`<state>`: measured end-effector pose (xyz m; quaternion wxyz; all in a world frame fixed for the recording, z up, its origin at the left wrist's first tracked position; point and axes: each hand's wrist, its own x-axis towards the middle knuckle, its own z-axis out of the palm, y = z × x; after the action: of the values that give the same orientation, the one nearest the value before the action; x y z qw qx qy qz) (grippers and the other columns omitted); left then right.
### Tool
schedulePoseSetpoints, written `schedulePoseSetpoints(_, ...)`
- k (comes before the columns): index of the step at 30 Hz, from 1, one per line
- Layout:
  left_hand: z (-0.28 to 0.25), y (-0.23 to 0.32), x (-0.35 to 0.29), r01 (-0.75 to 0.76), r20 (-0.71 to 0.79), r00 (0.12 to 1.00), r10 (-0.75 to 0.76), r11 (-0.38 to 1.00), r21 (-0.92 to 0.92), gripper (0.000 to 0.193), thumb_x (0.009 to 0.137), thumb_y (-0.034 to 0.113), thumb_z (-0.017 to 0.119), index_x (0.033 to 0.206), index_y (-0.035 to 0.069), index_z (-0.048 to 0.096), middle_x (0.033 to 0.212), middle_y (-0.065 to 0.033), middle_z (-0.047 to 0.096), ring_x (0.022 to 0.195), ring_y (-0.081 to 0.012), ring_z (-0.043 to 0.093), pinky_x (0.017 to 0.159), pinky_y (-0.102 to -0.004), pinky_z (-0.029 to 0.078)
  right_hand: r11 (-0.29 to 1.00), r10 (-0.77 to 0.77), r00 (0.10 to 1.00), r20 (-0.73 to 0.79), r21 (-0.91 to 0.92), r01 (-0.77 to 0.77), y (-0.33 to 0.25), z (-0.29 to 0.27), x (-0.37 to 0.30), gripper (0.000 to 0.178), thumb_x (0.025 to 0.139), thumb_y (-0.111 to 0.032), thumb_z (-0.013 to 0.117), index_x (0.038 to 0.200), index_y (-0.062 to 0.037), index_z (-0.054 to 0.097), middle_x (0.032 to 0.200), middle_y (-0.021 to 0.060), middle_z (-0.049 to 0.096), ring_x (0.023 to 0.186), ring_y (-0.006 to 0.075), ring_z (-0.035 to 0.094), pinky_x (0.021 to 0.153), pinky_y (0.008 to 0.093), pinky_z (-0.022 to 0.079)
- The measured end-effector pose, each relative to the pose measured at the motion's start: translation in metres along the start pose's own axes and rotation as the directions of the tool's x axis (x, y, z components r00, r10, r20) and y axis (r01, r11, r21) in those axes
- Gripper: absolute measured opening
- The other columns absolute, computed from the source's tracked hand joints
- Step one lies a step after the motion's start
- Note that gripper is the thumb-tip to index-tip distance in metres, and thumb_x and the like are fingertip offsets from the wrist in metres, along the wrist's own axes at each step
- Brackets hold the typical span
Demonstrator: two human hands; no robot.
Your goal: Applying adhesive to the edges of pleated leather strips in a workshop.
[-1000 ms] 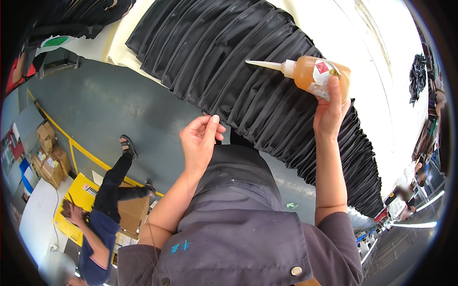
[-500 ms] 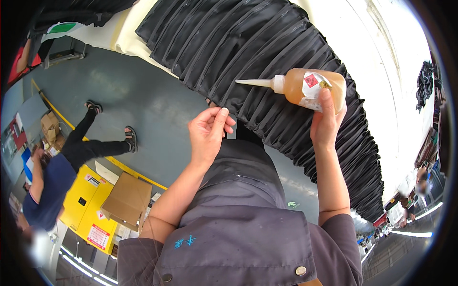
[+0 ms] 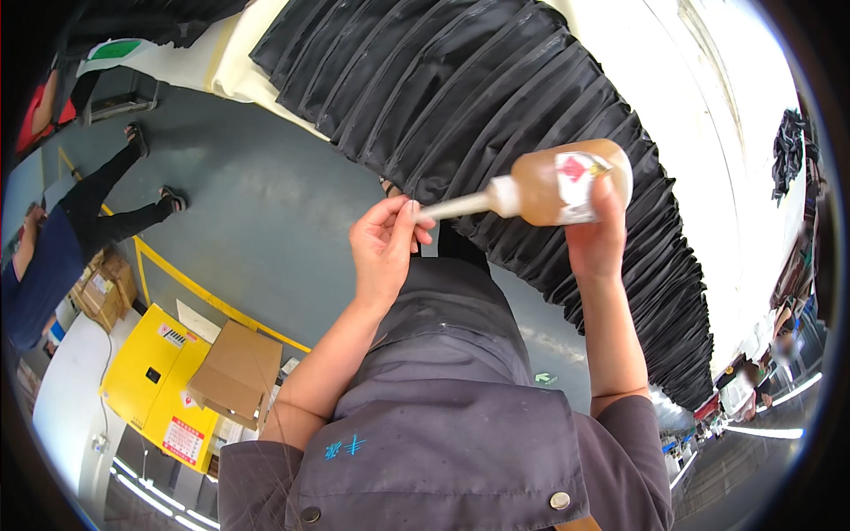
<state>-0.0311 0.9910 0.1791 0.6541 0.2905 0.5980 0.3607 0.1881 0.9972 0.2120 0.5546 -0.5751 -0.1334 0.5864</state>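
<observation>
My right hand (image 3: 598, 232) grips a squeeze bottle (image 3: 544, 188) of amber liquid, held on its side. The bottle has a torn white label with a red diamond and is slightly blurred. Its long pale nozzle (image 3: 456, 209) slants down to the left, with the tip at the fingertips of my left hand (image 3: 383, 248). Thumb and forefinger of that hand are pinched together; whatever is between them is too small to make out. Beneath the bottle lies a long row of black pleated fabric pieces (image 3: 425, 97), overlapping along the table edge.
The white-covered table (image 3: 708, 177) curves away on the right, with a bunch of black cloth (image 3: 788, 155) on it. At lower left stand a yellow cabinet (image 3: 146, 376) and an opened cardboard box (image 3: 235, 372). A person in dark clothes (image 3: 53, 257) is at the far left.
My right hand has tilted the bottle and brought it left and down, so its nozzle tip now meets my left fingertips. The left hand has barely moved. The person has gone further left.
</observation>
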Motion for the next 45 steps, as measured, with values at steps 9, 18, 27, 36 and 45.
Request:
schedulePoseSetpoints(9, 0.007, 0.001, -0.014, 0.010, 0.063, 0.998, -0.018, 0.991, 0.134, 0.015, 0.083, 0.012, 0.058, 0.090, -0.001, 0.059, 0.071, -0.0058, 0.061, 0.057, -0.0074, 0.054, 0.049, -0.0177, 0.039, 0.834, -0.208, 0.951, -0.229, 0.466, 0.294, -0.049, -0.058, 0.042, 0.045, 0.083, -0.036, 0.056, 0.115, -0.0061, 0.046, 0.107, 0.0106, 0.054, 0.097, 0.0191, 0.055, 0.077, 0.0301, 0.052)
schedulePoseSetpoints(18, 0.017, -0.005, -0.013, 0.045, -0.011, 0.999, -0.044, 0.992, 0.119, 0.013, 0.081, 0.008, 0.062, 0.085, -0.003, 0.058, 0.070, -0.0067, 0.061, 0.058, -0.0088, 0.056, 0.054, -0.0205, 0.046, 0.888, -0.460, 0.829, -0.317, -0.169, 0.428, -0.058, -0.047, 0.054, 0.043, 0.083, -0.032, 0.059, 0.114, -0.0056, 0.047, 0.108, 0.0071, 0.054, 0.100, 0.0177, 0.054, 0.080, 0.0332, 0.049)
schedulePoseSetpoints(27, 0.017, -0.006, -0.013, 0.026, -0.020, 1.000, -0.024, 0.993, 0.118, 0.012, 0.082, 0.008, 0.061, 0.085, -0.003, 0.057, 0.069, -0.0067, 0.061, 0.057, -0.0087, 0.055, 0.053, -0.0201, 0.045, 0.888, -0.460, 0.837, -0.295, -0.184, 0.422, -0.064, -0.048, 0.062, 0.043, 0.082, -0.029, 0.061, 0.115, -0.0039, 0.048, 0.109, 0.0079, 0.053, 0.101, 0.0181, 0.053, 0.080, 0.0348, 0.049)
schedulePoseSetpoints(36, 0.017, -0.005, -0.013, 0.043, 0.002, 0.999, -0.044, 0.993, 0.108, 0.011, 0.081, 0.006, 0.061, 0.086, -0.003, 0.057, 0.071, -0.0069, 0.061, 0.059, -0.0087, 0.055, 0.055, -0.0200, 0.045, 0.883, -0.463, 0.842, -0.278, -0.227, 0.410, -0.059, -0.044, 0.062, 0.041, 0.083, -0.027, 0.060, 0.112, -0.0008, 0.049, 0.102, 0.0082, 0.056, 0.094, 0.0173, 0.056, 0.078, 0.0344, 0.050)
schedulePoseSetpoints(45, 0.017, -0.004, -0.013, 0.050, 0.005, 0.999, -0.050, 0.994, 0.098, 0.011, 0.083, 0.010, 0.059, 0.086, 0.000, 0.057, 0.070, -0.0057, 0.061, 0.056, -0.0077, 0.054, 0.049, -0.0180, 0.039, 0.892, -0.441, 0.862, -0.250, -0.229, 0.390, -0.049, -0.038, 0.051, 0.040, 0.083, -0.025, 0.060, 0.109, 0.0029, 0.049, 0.099, 0.0101, 0.057, 0.089, 0.0169, 0.058, 0.076, 0.0333, 0.051)
